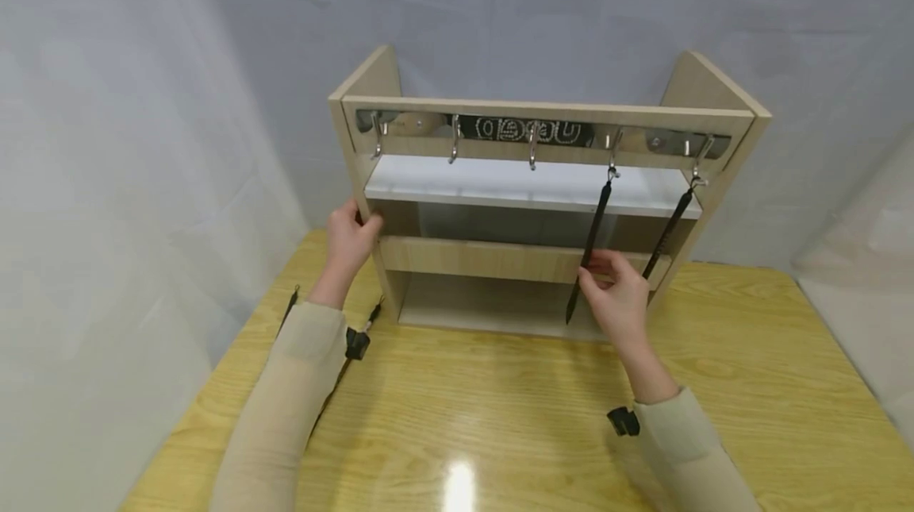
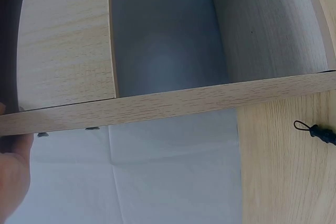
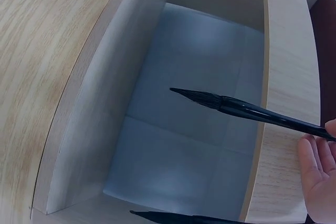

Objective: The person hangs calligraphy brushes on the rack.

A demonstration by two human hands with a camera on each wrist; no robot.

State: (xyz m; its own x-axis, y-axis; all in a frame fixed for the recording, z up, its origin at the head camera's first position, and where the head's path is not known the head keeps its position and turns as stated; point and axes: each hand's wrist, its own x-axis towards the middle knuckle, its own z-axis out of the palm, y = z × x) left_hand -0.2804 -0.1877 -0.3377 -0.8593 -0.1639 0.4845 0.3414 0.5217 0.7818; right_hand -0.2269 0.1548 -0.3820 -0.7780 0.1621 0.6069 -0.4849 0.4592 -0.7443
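A black calligraphy brush (image 1: 598, 218) hangs tip down by its loop from the fourth hook of a small wooden shelf (image 1: 471, 259). My right hand (image 1: 620, 302) pinches its handle with thumb and fingers; in the right wrist view the dark bristles (image 3: 197, 96) point away from the hand. A second black brush (image 1: 670, 230) hangs from the rightmost hook, partly behind my right hand. On the other side, my left hand (image 1: 350, 244) grips the front edge of the left side panel (image 2: 173, 103), thumb and fingers on either face.
Three hooks on the left, such as the middle hook (image 1: 532, 145), carry nothing. Two dark brushes lie on the wooden table (image 1: 471, 401) by my left forearm: one brush (image 1: 374, 312) near the shelf, another brush (image 1: 291, 306) farther left. Pale cloth (image 1: 500, 12) hangs behind.
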